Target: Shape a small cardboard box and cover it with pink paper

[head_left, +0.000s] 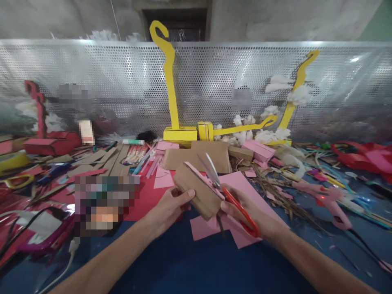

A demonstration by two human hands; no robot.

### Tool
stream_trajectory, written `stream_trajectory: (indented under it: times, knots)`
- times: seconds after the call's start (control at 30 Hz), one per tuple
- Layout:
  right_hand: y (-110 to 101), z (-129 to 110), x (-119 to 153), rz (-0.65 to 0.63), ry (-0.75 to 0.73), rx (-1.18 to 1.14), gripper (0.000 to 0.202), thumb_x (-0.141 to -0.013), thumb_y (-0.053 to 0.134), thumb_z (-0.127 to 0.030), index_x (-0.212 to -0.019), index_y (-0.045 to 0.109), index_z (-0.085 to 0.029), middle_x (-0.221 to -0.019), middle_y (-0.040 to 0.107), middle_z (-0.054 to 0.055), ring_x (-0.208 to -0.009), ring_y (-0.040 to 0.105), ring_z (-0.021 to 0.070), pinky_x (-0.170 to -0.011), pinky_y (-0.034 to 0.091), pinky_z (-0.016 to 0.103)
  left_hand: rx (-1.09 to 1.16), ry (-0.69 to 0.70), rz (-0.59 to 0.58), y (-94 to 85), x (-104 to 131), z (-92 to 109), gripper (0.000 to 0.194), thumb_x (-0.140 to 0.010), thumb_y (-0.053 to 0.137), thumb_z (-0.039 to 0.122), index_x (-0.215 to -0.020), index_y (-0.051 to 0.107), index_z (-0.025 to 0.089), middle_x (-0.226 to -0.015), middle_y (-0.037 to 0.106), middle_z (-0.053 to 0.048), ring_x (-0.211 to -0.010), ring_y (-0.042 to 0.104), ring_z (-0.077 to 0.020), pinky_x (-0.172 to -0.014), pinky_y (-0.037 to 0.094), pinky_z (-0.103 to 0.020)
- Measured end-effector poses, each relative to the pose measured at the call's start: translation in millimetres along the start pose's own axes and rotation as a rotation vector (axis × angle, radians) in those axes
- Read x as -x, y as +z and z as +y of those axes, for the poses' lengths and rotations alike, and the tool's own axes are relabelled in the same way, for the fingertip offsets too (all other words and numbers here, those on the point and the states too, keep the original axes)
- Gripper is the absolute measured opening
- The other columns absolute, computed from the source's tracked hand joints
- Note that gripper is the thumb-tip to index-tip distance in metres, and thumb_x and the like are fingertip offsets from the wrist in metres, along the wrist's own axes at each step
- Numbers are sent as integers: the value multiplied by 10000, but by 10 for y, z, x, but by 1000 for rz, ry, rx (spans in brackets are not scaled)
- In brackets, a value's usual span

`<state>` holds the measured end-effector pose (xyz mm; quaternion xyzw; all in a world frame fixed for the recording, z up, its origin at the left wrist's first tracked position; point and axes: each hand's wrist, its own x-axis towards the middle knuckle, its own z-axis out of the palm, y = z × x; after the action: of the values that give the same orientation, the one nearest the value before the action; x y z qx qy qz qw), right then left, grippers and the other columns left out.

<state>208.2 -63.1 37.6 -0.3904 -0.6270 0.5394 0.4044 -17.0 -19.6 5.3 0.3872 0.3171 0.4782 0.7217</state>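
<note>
In the middle of the head view a small brown cardboard box (197, 194) with pink paper along its upper edge is tilted between my hands. My left hand (171, 206) is closed on its left end, the thumb lying on the flat brown face. Red-handled scissors (241, 214) are in my right hand (241, 204), their blades parted and pointing up and away. Fingertips of the same hand also touch the right end of the box. Beneath the box lie pink paper sheets (241, 237), partly hidden by my hands.
Yellow cardboard hook-shaped stands (171, 81) and a red one (41, 114) stand by a perforated metal panel (122, 81). A pink glue gun (327, 200) with its cord lies at right, near dry twigs (288, 200). Cardboard strips (107, 159) and a purple power strip (45, 232) are at left.
</note>
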Motion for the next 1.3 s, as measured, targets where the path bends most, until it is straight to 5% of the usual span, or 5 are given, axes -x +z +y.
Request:
stream_trajectory:
  times: [0.2,0.37,0.53,0.93,1.3]
  knots:
    - [-118,80,-49,103,-82,177,374,-880,698,-562,-1045,552,-259,-1042,635,54,-1004,641,238,-909,548,388,171,40,110,15,-16,125,410,-756,880,371,-1072,698,185,-1089,749,-99,-899,710,-224,-729,601,-336]
    - [-319,161,-60,245,-143,560,283,-901,689,-430,-1097,573,-263,-976,666,39,-835,619,209,-778,544,362,174,190,186,-36,-45,180,324,-763,881,341,-984,705,182,-995,756,-56,-814,705,-183,-678,598,-300]
    - [-314,131,-32,239,-183,767,302,-873,692,-353,-1148,601,-269,-976,690,44,-762,600,199,-687,521,344,150,299,171,-79,-61,178,298,-808,847,327,-1050,706,223,-998,758,-35,-835,717,-177,-714,590,-296]
    - [-289,205,-46,275,-131,789,304,-853,710,-460,-1059,606,-263,-841,673,28,-680,579,188,-594,497,327,152,321,134,-79,-59,195,273,-817,838,310,-1041,698,239,-1046,756,-17,-796,698,-156,-649,554,-273]
    - [-348,303,-61,337,-119,804,164,-822,703,-317,-913,578,-260,-794,698,2,-721,631,209,-617,473,318,112,348,120,-52,-35,226,317,-761,882,338,-982,689,220,-982,740,-7,-787,689,-147,-645,553,-263]
